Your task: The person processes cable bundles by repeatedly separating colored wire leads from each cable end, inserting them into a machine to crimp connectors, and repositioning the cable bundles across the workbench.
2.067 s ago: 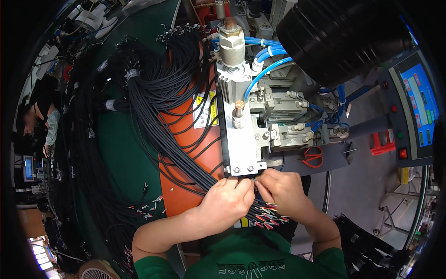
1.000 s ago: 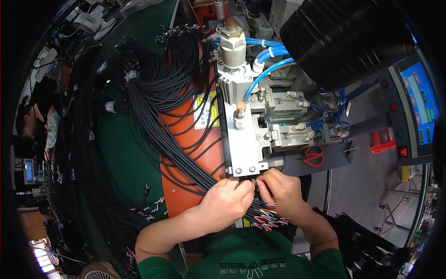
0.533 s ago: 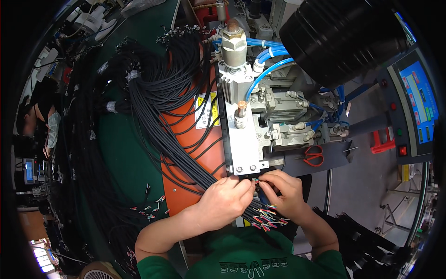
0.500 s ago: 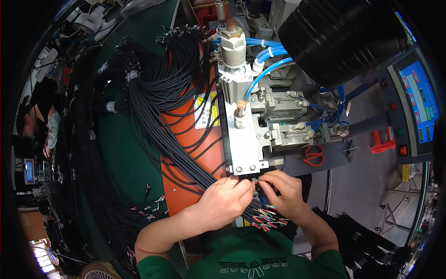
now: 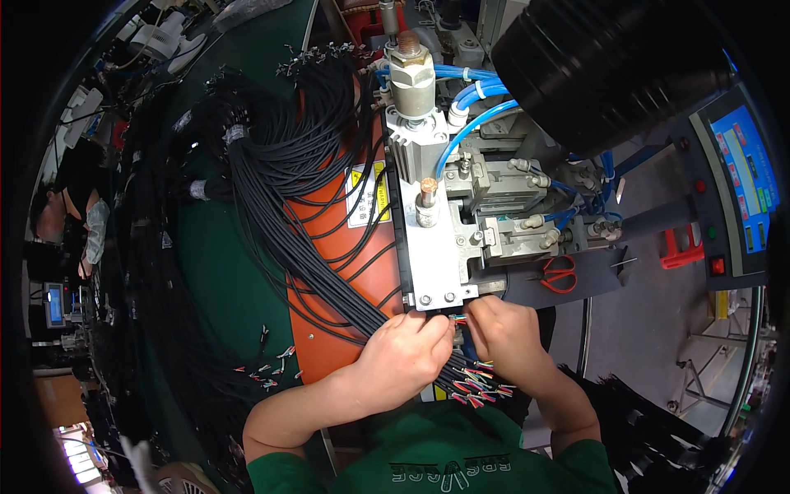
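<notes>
Head view, lower centre of frame: left hand and right hand side by side, fingertips meeting just under the front edge of the metal press block. Left hand clenched round a bunch of black cables, knuckles up, thumb side toward the block. Right hand pinching thin coloured wire ends at the mouth of the block; exact no. of wires betw. fingers too small to tell. More stripped wire ends, red/green/white tips, fanned out below both hands, just above the green shirt. Cable bunch running from left hand up & left across the orange panel, then spreading into a big black mass over the green mat at centre-left and upper left. A few loose coloured wire tips on the mat, left of the left forearm, well apart from the hands. Above the block, centre top: upright pneumatic cylinder w/ blue air hoses curving off to the right. Right of the block: grey clamp assy, then red-handled scissors lying flat on a dark plate, near the right hand but not touching. Upper right: large black round drum. Far right edge: control panel w/ blue screen and red button below it. Far left edge: another person, partly in view, by a small monitor.
</notes>
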### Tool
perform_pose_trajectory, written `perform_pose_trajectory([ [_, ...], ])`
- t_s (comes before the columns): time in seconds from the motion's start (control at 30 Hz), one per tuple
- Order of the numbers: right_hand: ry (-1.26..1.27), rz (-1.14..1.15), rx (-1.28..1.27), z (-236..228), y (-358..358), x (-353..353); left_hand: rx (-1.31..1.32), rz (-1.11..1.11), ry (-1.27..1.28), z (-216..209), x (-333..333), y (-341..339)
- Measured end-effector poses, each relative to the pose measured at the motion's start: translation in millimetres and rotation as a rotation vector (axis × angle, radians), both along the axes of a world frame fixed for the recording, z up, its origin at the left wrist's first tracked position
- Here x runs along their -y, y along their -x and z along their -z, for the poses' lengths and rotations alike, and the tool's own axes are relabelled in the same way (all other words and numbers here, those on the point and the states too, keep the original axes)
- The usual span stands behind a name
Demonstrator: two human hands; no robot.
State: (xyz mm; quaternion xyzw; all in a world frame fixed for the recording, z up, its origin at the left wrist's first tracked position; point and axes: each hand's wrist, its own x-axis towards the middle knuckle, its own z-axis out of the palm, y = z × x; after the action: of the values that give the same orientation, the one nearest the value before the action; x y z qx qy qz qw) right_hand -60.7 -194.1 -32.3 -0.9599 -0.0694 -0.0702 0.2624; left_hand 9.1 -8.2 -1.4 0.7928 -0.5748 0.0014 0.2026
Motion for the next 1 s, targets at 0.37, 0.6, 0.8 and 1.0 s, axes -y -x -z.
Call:
perform_pose_trajectory([
  [0.37,-0.842,0.173,-0.201,27.5,8.2,-8.8,-0.051,-0.141,0.067,4.3,-11.2,8.1],
  [0.6,-0.64,0.207,-0.069,24.4,12.7,-8.4,-0.107,-0.263,0.112,9.5,-38.3,9.8],
  [0.8,-0.878,-0.007,-0.076,-5.3,15.9,-11.1,-0.136,-0.246,0.18,10.5,-27.3,6.8],
  [1.0,-1.057,-0.047,-0.112,-3.7,16.2,-15.4,-0.216,-0.129,0.283,2.1,-27.1,-2.1],
])
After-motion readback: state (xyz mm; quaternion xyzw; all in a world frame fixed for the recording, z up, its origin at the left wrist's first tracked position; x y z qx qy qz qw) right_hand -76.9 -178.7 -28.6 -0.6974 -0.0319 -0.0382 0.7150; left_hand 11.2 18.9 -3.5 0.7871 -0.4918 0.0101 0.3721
